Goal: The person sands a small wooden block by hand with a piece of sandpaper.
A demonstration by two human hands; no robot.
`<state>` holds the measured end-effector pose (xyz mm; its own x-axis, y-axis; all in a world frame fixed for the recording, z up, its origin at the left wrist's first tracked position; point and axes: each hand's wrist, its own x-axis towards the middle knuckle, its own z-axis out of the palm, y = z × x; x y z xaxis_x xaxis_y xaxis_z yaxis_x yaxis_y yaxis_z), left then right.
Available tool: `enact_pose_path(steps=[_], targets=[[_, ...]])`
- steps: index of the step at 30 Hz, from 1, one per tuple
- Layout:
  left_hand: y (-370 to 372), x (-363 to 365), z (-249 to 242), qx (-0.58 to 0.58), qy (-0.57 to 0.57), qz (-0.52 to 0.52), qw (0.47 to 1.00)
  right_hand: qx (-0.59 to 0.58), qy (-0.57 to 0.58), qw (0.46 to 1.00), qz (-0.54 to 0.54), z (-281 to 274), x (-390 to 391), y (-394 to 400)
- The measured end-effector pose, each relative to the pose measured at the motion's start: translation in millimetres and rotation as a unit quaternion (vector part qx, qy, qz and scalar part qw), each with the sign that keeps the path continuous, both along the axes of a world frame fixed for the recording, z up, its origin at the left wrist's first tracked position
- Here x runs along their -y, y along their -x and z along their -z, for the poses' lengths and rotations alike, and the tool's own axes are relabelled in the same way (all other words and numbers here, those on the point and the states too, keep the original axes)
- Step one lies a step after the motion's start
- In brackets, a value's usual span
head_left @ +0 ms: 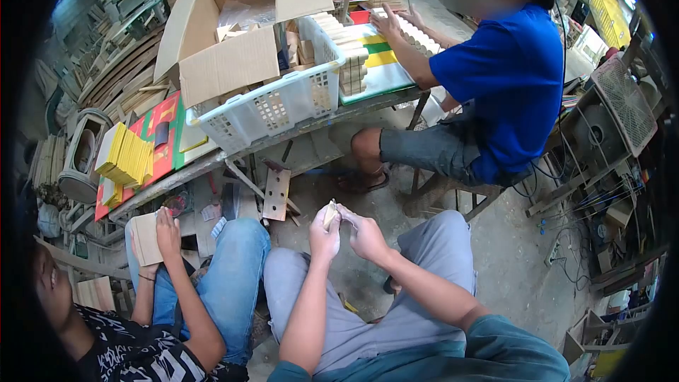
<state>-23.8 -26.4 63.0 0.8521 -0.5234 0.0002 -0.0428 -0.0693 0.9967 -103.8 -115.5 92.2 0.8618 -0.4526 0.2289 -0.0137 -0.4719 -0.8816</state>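
My left hand point(325, 235) is closed around a small pale wooden piece point(329, 215), held up in front of my knees. The fingers of my right hand point(365, 236) are pinched together at the same piece, right against the left fingertips. Something small and dark shows at the top of the grip. Much of the piece is hidden by my fingers. Both hands are above the floor between my grey trouser legs.
A white plastic crate point(269, 114) and cardboard box point(230, 64) stand on the bench ahead, beside yellow-edged boards point(126, 155). At left, a seated person holds a wooden board point(146, 239). A person in blue point(506, 78) handles wooden pieces point(417, 34).
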Motion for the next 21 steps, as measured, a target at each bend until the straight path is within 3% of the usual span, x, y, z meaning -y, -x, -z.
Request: enact_pose_path(steps=[11, 14, 21], targets=[[1, 2, 9, 0.006, -0.021, -0.014, 1.000, -0.048, -0.023, 0.999, 0.003, -7, 3, 6], [5, -1, 19, -0.001, -0.027, -0.004, 1.000, -0.114, -0.022, 0.993, -0.013, -6, 2, 10], [2, 6, 11, 0.007, -0.007, -0.030, 1.000, -0.035, -0.004, 0.999, 0.004, -1, 0, 8]])
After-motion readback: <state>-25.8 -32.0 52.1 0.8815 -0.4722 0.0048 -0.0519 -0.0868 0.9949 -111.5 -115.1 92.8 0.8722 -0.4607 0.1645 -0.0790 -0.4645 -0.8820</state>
